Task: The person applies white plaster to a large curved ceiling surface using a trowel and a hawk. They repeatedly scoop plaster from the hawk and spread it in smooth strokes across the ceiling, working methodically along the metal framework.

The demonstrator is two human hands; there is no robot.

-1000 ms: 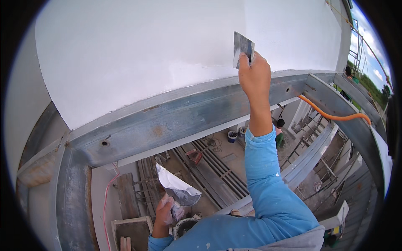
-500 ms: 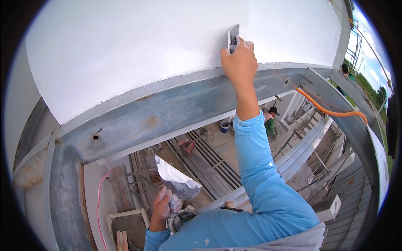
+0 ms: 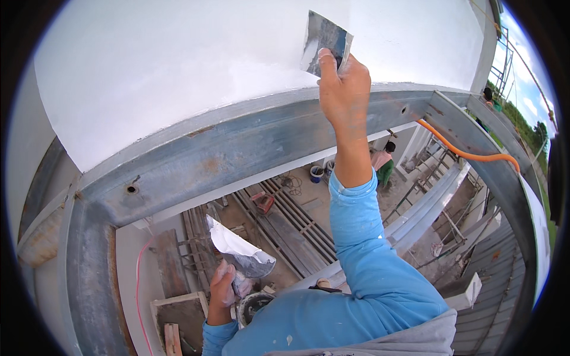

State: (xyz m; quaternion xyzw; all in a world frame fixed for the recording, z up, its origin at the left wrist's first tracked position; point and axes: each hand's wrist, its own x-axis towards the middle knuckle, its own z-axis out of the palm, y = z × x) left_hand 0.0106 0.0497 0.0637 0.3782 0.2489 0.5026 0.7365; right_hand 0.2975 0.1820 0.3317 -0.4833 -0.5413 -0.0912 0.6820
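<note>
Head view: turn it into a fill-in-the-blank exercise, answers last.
The upper hand, holding a scraper by the white wall, is the person's ____.
The left hand holds a blade bearing material coloured ____.
The person's sleeves are coloured ____.
The curved tube at right is coloured ____.
Answers: right; white; blue; orange.

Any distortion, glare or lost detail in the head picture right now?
Head view: the steel beam bows with fisheye bend, corners black; the white wall is bright and nearly featureless; the upper scraper shows its smears clearly; the distant bucket looks small and soft.
</note>
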